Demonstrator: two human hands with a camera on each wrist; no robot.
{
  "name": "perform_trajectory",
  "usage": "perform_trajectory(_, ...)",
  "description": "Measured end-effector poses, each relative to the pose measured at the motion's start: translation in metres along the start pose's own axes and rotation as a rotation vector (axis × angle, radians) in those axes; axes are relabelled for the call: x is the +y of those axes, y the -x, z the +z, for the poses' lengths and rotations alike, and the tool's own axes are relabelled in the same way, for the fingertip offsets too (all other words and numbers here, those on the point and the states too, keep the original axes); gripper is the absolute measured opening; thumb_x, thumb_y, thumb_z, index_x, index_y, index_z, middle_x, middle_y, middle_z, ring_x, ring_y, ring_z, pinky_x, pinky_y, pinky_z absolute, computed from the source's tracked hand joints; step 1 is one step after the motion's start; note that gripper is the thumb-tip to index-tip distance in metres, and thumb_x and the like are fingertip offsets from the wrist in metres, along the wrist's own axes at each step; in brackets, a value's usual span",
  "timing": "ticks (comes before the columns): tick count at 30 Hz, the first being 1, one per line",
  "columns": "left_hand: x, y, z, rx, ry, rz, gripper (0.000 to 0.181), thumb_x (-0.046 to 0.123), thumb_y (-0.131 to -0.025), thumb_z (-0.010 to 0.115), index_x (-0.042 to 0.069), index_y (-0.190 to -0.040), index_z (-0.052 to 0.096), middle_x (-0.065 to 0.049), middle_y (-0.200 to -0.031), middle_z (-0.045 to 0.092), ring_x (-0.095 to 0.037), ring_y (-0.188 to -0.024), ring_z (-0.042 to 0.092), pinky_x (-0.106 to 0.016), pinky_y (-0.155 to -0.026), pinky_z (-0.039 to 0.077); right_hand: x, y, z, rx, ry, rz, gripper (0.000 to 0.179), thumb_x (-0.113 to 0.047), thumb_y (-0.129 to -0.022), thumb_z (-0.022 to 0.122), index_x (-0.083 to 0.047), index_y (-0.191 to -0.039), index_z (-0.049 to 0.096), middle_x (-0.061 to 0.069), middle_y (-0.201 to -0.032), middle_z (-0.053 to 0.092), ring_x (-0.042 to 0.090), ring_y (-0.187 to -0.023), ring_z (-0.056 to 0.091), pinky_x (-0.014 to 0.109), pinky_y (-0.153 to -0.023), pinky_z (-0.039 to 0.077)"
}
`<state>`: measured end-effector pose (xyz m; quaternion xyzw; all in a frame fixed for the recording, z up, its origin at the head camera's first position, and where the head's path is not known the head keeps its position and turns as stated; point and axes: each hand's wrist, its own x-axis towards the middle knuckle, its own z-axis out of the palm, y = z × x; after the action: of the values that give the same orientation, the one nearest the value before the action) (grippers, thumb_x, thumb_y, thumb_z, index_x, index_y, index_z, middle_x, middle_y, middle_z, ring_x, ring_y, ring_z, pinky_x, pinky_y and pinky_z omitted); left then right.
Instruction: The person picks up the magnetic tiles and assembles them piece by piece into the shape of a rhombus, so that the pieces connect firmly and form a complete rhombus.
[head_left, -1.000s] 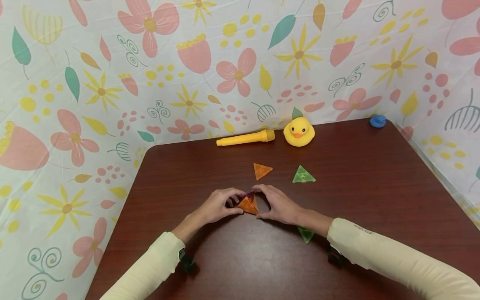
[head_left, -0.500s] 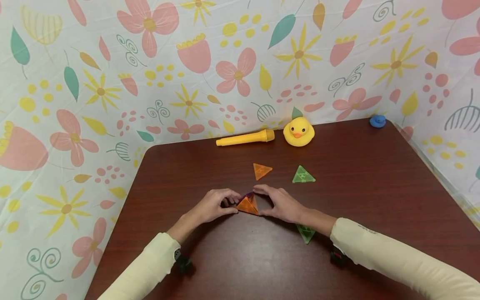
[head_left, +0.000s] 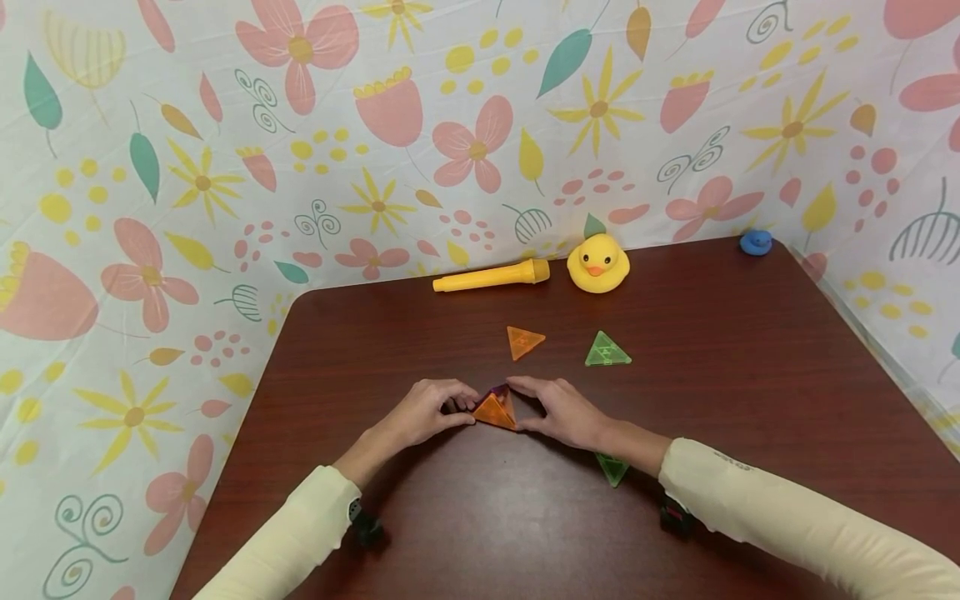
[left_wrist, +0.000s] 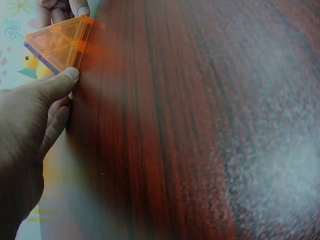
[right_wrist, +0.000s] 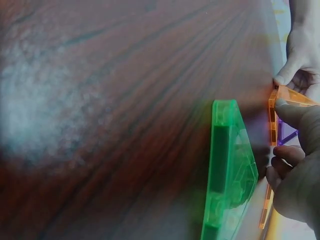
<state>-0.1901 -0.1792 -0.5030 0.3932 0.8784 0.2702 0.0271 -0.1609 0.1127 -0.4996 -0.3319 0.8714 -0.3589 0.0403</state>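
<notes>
Orange tiles point(head_left: 494, 413), left hand point(head_left: 427, 414) farther left

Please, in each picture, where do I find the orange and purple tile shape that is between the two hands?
Head: the tile shape is slightly below the centre.
Left wrist: upper left.
Right wrist: right edge, about mid-height, partly covered by the right hand.
Shared landmark: the left hand, next to it in all three views.

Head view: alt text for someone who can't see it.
Both hands hold an orange-and-purple tile shape on a dark table. Beyond it lie an orange triangle and a green triangle; farther back, a yellow microphone, yellow duck and small blue toy.
</notes>
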Motion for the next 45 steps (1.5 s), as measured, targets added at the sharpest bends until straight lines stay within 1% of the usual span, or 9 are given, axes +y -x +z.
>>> perform_trajectory(4, -0.0003, -0.0006, 0.0005, -0.004, 0.002, -0.004, 0.027, 0.020, -0.092, 0.086, 0.015, -0.117, 0.077, 0.008, -0.102, 0.074, -0.002, -0.088, 0.068, -0.022, -0.077, 0.057, 0.0003, 0.0000, 0.0004, -0.003, 0.002, -0.005, 0.071, -0.016, -0.092, 0.086, 0.006, -0.151, 0.053, 0.021, -0.146, 0.062, 0.032, -0.132, 0.062, 0.045, -0.101, 0.055)
perform_trajectory(15, -0.0023, -0.0014, 0.0021, 0.019, 0.007, 0.036, 0.030, 0.020, -0.091, 0.087, 0.014, -0.118, 0.077, 0.007, -0.103, 0.075, -0.003, -0.087, 0.069, -0.022, -0.076, 0.057, 0.0002, -0.0001, 0.0003, -0.020, -0.012, 0.005, 0.070, -0.014, -0.093, 0.085, 0.008, -0.151, 0.052, 0.021, -0.145, 0.062, 0.031, -0.135, 0.059, 0.044, -0.103, 0.054)
perform_trajectory(24, -0.0018, -0.0010, 0.0013, 0.015, -0.001, 0.041, 0.030, 0.020, -0.091, 0.086, 0.014, -0.119, 0.078, 0.006, -0.102, 0.074, -0.004, -0.087, 0.069, -0.021, -0.075, 0.057, 0.0015, -0.0001, -0.0007, -0.013, -0.005, 0.019, 0.071, -0.016, -0.092, 0.086, 0.005, -0.151, 0.053, 0.020, -0.145, 0.062, 0.032, -0.133, 0.061, 0.045, -0.101, 0.055)
perform_trajectory(29, -0.0012, -0.0007, 0.0005, 0.010, -0.013, 0.034, 0.030, 0.020, -0.092, 0.086, 0.014, -0.120, 0.078, 0.006, -0.101, 0.074, -0.003, -0.086, 0.069, -0.021, -0.074, 0.057, 0.0010, -0.0006, -0.0018, -0.019, -0.012, 0.030, 0.071, -0.015, -0.091, 0.087, 0.004, -0.152, 0.054, 0.019, -0.146, 0.062, 0.032, -0.131, 0.063, 0.046, -0.101, 0.055)
perform_trajectory(36, -0.0006, -0.0002, -0.0002, 0.023, -0.009, 0.045, 0.030, 0.020, -0.091, 0.086, 0.013, -0.120, 0.081, 0.006, -0.100, 0.076, -0.002, -0.086, 0.070, -0.020, -0.074, 0.057, 0.0001, -0.0012, -0.0024, -0.023, -0.032, 0.034, 0.072, -0.015, -0.091, 0.087, 0.005, -0.151, 0.054, 0.020, -0.146, 0.062, 0.032, -0.131, 0.063, 0.046, -0.101, 0.055)
perform_trajectory(45, -0.0008, -0.0004, -0.0010, 0.032, 0.004, 0.043, 0.027, 0.019, -0.091, 0.087, 0.015, -0.117, 0.083, 0.006, -0.097, 0.075, 0.002, -0.084, 0.068, -0.018, -0.073, 0.056, -0.0004, -0.0014, -0.0022, -0.024, -0.036, 0.044, 0.072, -0.015, -0.091, 0.087, 0.004, -0.152, 0.054, 0.019, -0.145, 0.062, 0.033, -0.132, 0.062, 0.046, -0.102, 0.055)
